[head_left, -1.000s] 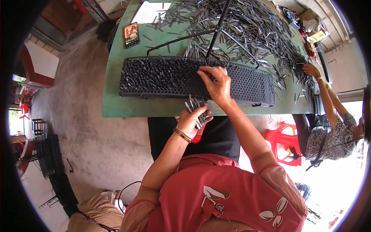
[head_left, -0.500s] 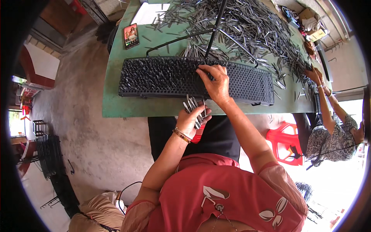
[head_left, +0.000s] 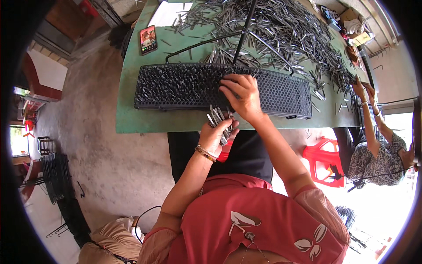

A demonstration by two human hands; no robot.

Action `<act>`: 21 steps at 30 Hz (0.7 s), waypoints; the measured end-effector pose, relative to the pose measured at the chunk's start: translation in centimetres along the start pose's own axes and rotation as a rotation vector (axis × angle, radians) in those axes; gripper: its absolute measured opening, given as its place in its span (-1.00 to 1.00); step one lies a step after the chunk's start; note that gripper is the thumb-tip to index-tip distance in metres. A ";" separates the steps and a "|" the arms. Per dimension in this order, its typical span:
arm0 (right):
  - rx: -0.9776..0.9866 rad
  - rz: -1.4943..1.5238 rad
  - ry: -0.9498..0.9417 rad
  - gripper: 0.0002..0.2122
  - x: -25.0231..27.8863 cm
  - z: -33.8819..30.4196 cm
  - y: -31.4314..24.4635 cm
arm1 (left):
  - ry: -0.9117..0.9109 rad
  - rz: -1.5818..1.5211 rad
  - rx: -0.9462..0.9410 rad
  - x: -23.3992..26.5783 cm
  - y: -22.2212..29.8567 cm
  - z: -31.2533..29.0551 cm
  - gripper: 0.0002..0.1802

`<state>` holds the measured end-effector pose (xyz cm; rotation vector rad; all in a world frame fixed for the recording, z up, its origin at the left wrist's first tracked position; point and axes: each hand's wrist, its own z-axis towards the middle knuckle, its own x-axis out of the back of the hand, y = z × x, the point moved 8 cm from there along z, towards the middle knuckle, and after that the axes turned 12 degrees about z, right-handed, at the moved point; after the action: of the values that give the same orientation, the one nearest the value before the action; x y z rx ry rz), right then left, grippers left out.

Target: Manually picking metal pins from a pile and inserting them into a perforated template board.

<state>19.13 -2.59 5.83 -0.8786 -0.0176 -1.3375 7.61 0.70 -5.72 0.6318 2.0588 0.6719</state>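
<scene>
My left hand (head_left: 212,135) is closed round a bunch of slim dark metal strips (head_left: 215,117), whose ends fan out above the thumb, just below the rack's near edge. A long black rack (head_left: 283,94) with rows of round holes lies along the table's front. Many upright strips fill its left part, while the holes to the right of my hand show bare. Over the middle of the rack, where filled and bare holes meet, my right hand (head_left: 244,97) has its fingers bent and drawn together at the holes. Whatever is between those fingertips is too small to make out.
A large heap of loose metal strips (head_left: 281,31) covers the back of the green table (head_left: 127,105). Black metal rods (head_left: 242,44) rise behind the rack. A phone (head_left: 148,39) lies at the left. Another person's hands (head_left: 362,90) work at the right, near a red stool (head_left: 323,160).
My right hand has shifted slightly left over the rack. My left hand, still holding the strips, has moved very little. The other person's hands have changed position.
</scene>
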 end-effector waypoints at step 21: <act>-0.261 0.249 0.066 -0.86 1.0 0.3 2.4 | -0.074 0.012 0.077 -0.6 -2.0 1.6 -0.80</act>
<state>21.64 -3.31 5.24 -1.0191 0.3144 -1.1489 8.89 -0.74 -7.49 0.7033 2.0212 0.5692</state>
